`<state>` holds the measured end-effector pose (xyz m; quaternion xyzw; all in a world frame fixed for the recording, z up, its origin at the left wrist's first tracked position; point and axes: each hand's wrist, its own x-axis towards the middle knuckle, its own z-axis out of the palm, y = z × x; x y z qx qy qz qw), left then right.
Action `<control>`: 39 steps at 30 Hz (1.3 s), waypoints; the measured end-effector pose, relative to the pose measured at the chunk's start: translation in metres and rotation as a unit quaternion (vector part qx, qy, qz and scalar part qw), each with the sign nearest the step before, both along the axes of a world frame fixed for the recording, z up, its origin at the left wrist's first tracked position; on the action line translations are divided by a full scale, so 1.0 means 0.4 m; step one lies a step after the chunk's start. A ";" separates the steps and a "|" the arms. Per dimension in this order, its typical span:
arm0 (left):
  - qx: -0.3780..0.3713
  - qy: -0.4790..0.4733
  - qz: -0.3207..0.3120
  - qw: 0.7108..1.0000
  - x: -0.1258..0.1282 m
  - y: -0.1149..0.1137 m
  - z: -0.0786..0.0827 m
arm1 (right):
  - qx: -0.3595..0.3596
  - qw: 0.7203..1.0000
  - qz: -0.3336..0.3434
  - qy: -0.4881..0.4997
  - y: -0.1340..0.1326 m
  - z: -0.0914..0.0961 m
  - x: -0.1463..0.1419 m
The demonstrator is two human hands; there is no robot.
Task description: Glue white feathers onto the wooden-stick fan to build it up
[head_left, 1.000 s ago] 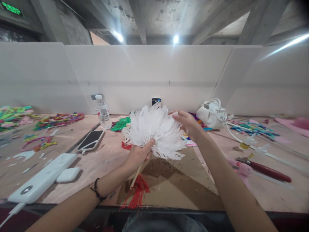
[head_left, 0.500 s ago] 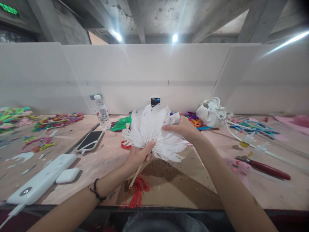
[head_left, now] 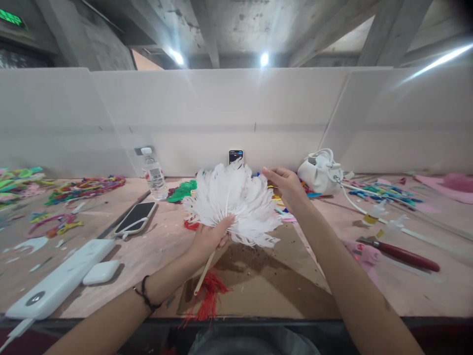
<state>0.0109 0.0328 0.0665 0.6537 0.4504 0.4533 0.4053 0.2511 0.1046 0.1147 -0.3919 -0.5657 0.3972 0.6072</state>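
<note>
A white feather fan (head_left: 229,195) is held upright over the brown board, its feathers spread wide. My left hand (head_left: 212,236) is closed around the base of the feathers and the top of the thin pale handle (head_left: 204,273). Below it, a red tassel (head_left: 207,298) hangs by the handle's lower end. At the fan's upper right edge is my right hand (head_left: 286,186), fingers bent and fingertips drawn together close to the feather tips. Whether a feather tip lies between those fingertips cannot be made out.
Cardboard (head_left: 273,291) lies under the fan. To the left are a phone (head_left: 136,218), a white power strip (head_left: 61,278), a white case (head_left: 101,272) and a water bottle (head_left: 154,175). Rightward are a white bag (head_left: 320,172), small glue bottles (head_left: 374,214) and a red-handled tool (head_left: 406,255).
My right hand has come off the fan's face and moved slightly up to its upper right edge. My left hand keeps its hold. The view has shifted slightly.
</note>
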 end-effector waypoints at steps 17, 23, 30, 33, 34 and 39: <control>-0.006 -0.089 0.007 0.996 0.013 0.009 -0.001 | -0.073 0.991 0.081 -0.073 -0.037 0.002 -0.023; -0.003 -0.086 0.018 0.996 0.001 0.027 -0.010 | -0.025 0.999 0.024 0.011 -0.005 0.000 -0.008; 0.015 -0.094 0.041 0.995 0.001 0.023 0.002 | -0.013 0.997 -0.045 0.062 0.013 0.005 0.015; 0.016 -0.102 0.041 0.994 0.004 0.017 0.005 | -0.021 0.997 -0.057 0.040 0.018 0.003 0.017; 0.016 -0.105 0.041 0.993 0.005 0.016 0.005 | -0.026 0.998 -0.058 0.026 0.020 0.002 0.018; 0.028 -0.122 0.046 0.991 0.000 0.022 0.010 | -0.065 0.989 -0.076 -0.112 0.038 -0.012 0.031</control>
